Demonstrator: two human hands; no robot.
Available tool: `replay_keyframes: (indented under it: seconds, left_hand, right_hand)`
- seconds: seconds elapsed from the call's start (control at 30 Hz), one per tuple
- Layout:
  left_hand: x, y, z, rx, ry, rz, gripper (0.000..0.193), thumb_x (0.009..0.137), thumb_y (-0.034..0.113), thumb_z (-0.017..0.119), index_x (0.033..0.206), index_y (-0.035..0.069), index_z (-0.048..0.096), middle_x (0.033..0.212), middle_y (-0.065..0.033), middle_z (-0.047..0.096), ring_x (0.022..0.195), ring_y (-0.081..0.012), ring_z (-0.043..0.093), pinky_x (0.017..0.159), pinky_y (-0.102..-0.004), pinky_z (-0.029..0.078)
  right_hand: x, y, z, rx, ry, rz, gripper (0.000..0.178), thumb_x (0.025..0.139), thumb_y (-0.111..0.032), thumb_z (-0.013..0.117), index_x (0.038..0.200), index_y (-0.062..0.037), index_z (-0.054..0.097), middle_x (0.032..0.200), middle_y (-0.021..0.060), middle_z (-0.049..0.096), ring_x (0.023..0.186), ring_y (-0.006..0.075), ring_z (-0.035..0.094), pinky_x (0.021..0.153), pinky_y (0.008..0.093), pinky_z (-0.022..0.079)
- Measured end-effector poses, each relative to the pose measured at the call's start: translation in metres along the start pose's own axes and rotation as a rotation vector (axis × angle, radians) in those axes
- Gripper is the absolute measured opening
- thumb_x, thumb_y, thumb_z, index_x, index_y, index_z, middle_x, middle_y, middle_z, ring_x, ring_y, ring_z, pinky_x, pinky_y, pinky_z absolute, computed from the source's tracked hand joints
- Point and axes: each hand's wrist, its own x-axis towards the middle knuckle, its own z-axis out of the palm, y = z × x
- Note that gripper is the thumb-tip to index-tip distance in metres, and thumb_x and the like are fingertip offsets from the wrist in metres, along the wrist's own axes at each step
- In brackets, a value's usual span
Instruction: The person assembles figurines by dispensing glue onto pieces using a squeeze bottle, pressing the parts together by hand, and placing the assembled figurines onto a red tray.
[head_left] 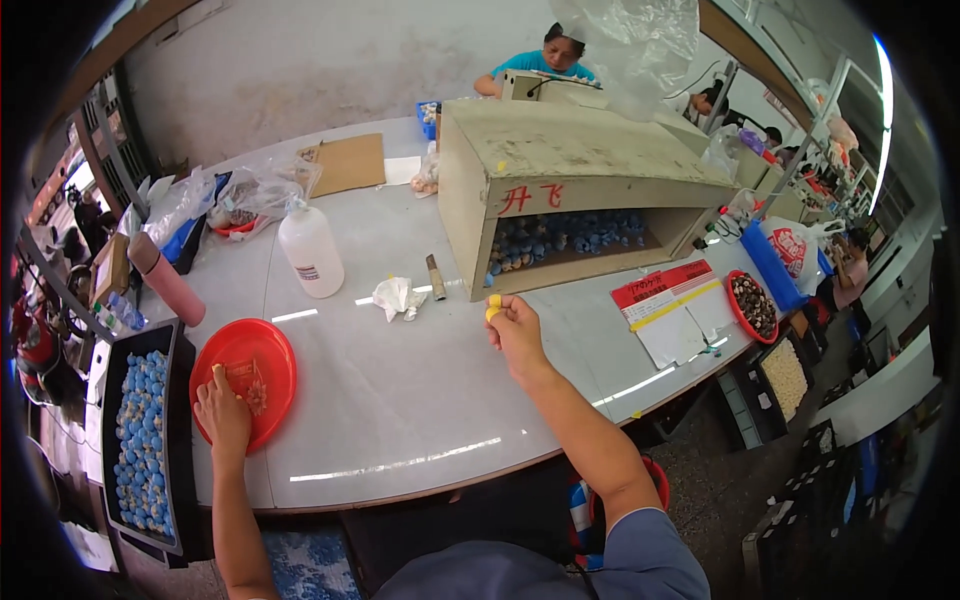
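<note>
My left hand (222, 408) reaches over a round red plastic plate (283, 365) on the left of the table. Its index finger, with a yellow fingertip cover, stretches toward small pale pieces (256, 396) lying in the plate. I cannot make out anything held in that hand. My right hand (516, 338) is raised in front of the beige box, its thumb and index finger drawn together in a pinch. Yellow covers (493, 307) show at those fingertips; whatever is between them is too small to name. Beside the plate is a black tray (181, 400) of small blue-and-white pieces.
A beige box (590, 175) with an open front holds many blue pieces. A white plastic bottle (311, 250), crumpled tissue (398, 298) and a short brown stick-like tool (435, 277) stand or lie mid-table. At right are a red printed sheet (663, 293) and a red bowl (738, 305). Another person (560, 58) sits opposite.
</note>
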Motion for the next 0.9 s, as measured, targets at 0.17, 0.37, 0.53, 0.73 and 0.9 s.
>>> replay_keyframes:
  seconds: [0.17,0.37,0.53,0.73,0.9]
  left_hand:
    - [-0.016,0.069,-0.022,-0.346,0.292,0.245,0.055,0.079,0.007,0.069,0.13,0.0,0.05,0.123,-0.0174,0.059,0.115,-0.0337,0.054,0.095,-0.0456,0.042]
    - [-0.053,0.191,-0.013,-0.976,-0.185,0.562,0.049,0.08,0.013,0.072,0.124,0.002,0.052,0.103,-0.009,0.066,0.078,-0.0228,0.063,0.067,-0.036,0.051]
    - [-0.054,0.21,0.021,-1.199,-0.406,0.552,0.041,0.083,0.004,0.066,0.12,-0.006,0.052,0.089,-0.0124,0.066,0.066,-0.0185,0.061,0.063,-0.0298,0.05]
    - [-0.05,0.215,0.012,-1.281,-0.519,0.53,0.039,0.086,0.004,0.065,0.122,-0.006,0.053,0.091,-0.0083,0.064,0.073,-0.013,0.057,0.066,-0.0263,0.048]
    - [-0.049,0.208,0.018,-1.284,-0.511,0.532,0.039,0.086,0.004,0.065,0.122,-0.005,0.053,0.088,-0.0096,0.064,0.071,-0.0158,0.058,0.065,-0.028,0.049]
  right_hand:
    - [0.069,0.021,-0.08,-0.472,0.34,-0.27,0.02,0.087,-0.003,0.058,0.106,-0.0021,0.06,0.081,0.0046,0.06,0.07,0.0144,0.058,0.064,0.028,0.047]
    - [0.132,0.001,-0.133,-1.01,0.541,-0.395,0.028,0.08,-0.003,0.062,0.108,-0.004,0.062,0.094,0.0162,0.064,0.091,0.0348,0.063,0.079,0.0416,0.051]
    - [0.174,-0.016,-0.141,-1.404,0.507,-0.372,0.033,0.079,-0.01,0.061,0.112,-0.0119,0.062,0.112,0.0189,0.063,0.097,0.0407,0.062,0.083,0.0488,0.051]
    - [0.195,-0.006,-0.162,-1.484,0.483,-0.392,0.048,0.071,-0.013,0.067,0.119,-0.0166,0.062,0.116,0.0207,0.062,0.102,0.0395,0.062,0.086,0.0452,0.052]
    - [0.157,-0.007,-0.135,-1.413,0.495,-0.347,0.046,0.071,-0.009,0.066,0.117,-0.0092,0.062,0.113,0.0209,0.063,0.095,0.0408,0.062,0.084,0.0461,0.052]
